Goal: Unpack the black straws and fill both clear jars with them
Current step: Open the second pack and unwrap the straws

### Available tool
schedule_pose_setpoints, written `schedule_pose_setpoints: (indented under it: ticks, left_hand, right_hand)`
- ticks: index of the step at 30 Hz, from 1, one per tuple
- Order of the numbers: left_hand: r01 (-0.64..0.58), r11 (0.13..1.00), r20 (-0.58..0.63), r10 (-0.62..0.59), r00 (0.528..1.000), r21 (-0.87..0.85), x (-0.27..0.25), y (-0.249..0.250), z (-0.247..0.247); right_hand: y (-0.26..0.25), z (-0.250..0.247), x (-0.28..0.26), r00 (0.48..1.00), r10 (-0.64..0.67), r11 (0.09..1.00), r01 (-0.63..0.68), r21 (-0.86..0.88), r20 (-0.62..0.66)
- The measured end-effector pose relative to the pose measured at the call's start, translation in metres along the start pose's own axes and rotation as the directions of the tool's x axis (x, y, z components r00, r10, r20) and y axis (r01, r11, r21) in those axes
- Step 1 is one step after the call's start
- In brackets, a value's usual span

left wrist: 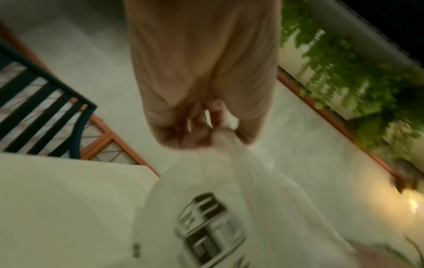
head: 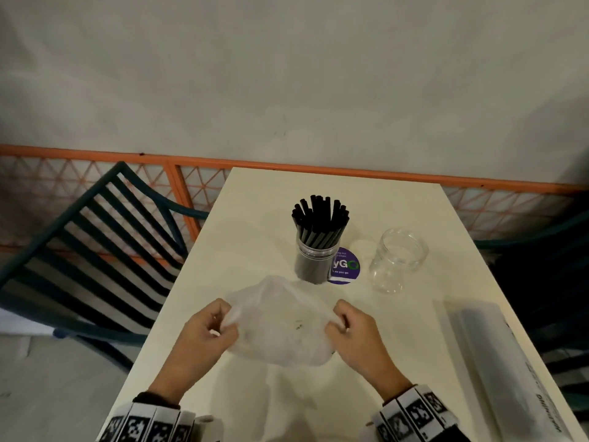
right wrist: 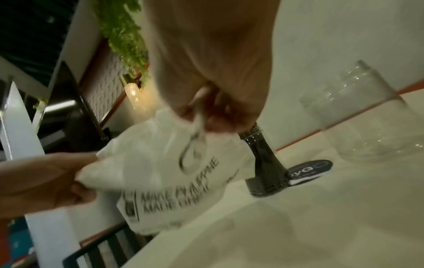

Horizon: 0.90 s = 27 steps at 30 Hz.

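So I'm at a cream-white bench (head: 255, 218) pushed up against a pale wall, with an orange lattice rail (head: 95, 173) running along the wall's base and a dark slatted chair (head: 95, 237) off the bench's left side. The wrist views catch some green foliage (left wrist: 344, 72) up beyond the rail.

Using the filled jar (head: 314, 261) as the landmark: it stands mid-bench, packed with black straws (head: 320, 218) poking well above its rim. Just right of it is a purple round sticker (head: 345, 266) on the bench, and right of that the empty jar (head: 398, 260), upright, with its clear lid (head: 361, 247) lying next to it. Further right and nearer me, along the bench's edge, lies a long pack (head: 497, 362) in clear wrap; I can't tell what's inside.

Directly in front of the filled jar, nearer me, is a crumpled white plastic bag (head: 280, 323) with dark printing. My left hand (head: 207, 327) has its fingers curled, pinching the bag's left edge. My right hand (head: 350, 327) is curled the same way, pinching the right edge, the bag bunched up between the two.
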State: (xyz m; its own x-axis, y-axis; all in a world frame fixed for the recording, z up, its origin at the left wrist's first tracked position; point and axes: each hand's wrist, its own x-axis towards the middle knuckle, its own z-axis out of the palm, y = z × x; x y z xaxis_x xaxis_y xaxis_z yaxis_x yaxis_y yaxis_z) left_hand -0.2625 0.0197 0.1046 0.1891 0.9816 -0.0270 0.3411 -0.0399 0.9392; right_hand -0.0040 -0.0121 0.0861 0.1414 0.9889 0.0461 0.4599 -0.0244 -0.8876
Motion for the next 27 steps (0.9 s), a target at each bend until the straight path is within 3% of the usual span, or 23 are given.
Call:
schedule_pose_setpoints:
  ticks: [1,3,5,7,9,11,14,15,17,19,21,23,25,27]
  left_hand:
    - [-0.085,0.98,-0.096,0.103,0.99,0.179,0.002,-0.004,-0.002]
    - [-0.156,0.875,-0.165,0.256,0.953,0.458,0.003,-0.009,-0.005]
    - [-0.189,0.807,-0.13,0.311,0.942,0.559,0.001,-0.017,-0.007]
    - [-0.207,0.777,-0.073,0.309,0.948,0.595,0.002,-0.03,-0.008]
    - [-0.224,0.746,0.008,0.281,0.96,0.628,0.001,-0.044,-0.01]
    - [-0.231,0.715,0.081,0.238,0.968,0.66,-0.001,-0.058,-0.011]
    - [-0.243,0.745,0.224,0.128,0.966,0.622,-0.004,-0.073,-0.013]
    - [-0.254,0.772,0.323,0.067,0.944,0.583,-0.004,-0.076,-0.016]
    - [-0.252,0.808,0.512,-0.071,0.856,0.533,-0.008,-0.073,-0.021]
    - [-0.29,0.791,0.548,-0.069,0.833,0.539,-0.009,-0.066,-0.019]
    - [-0.378,0.703,0.475,0.064,0.877,0.602,-0.006,-0.063,-0.005]
    - [-0.462,0.588,0.505,0.103,0.857,0.664,-0.004,-0.058,0.015]
    - [-0.506,0.457,0.568,0.003,0.823,0.731,0.001,-0.066,0.033]
    - [-0.538,0.388,0.622,-0.128,0.772,0.748,0.006,-0.088,0.036]
  right_hand:
    - [0.003,0.0,-0.001,0.99,-0.026,0.997,0.015,-0.078,-0.138]
    - [0.007,0.001,-0.006,0.97,0.005,0.976,-0.057,-0.21,-0.241]
    - [0.01,0.006,-0.014,0.986,0.003,0.937,-0.06,-0.345,-0.164]
    - [0.012,0.007,-0.023,0.997,0.033,0.908,-0.002,-0.419,0.067]
    - [0.012,0.005,-0.033,0.931,0.091,0.896,0.078,-0.437,0.353]
    - [0.004,0.009,-0.038,0.887,0.086,0.895,0.131,-0.427,0.454]
    - [0.002,0.037,-0.037,0.893,0.069,0.866,0.168,-0.47,0.445]
    - [0.009,0.05,-0.034,0.895,0.101,0.844,0.153,-0.514,0.434]
    - [0.027,0.073,-0.031,0.911,0.156,0.761,0.135,-0.635,0.381]
    - [0.043,0.089,-0.031,0.891,0.272,0.689,0.083,-0.72,0.362]
    - [0.057,0.11,-0.03,0.878,0.291,0.628,0.125,-0.768,0.38]
    - [0.059,0.124,-0.029,0.874,0.256,0.619,0.179,-0.765,0.412]
    - [0.057,0.13,-0.021,0.839,0.301,0.588,0.212,-0.781,0.454]
    - [0.059,0.126,-0.016,0.818,0.314,0.56,0.251,-0.79,0.483]
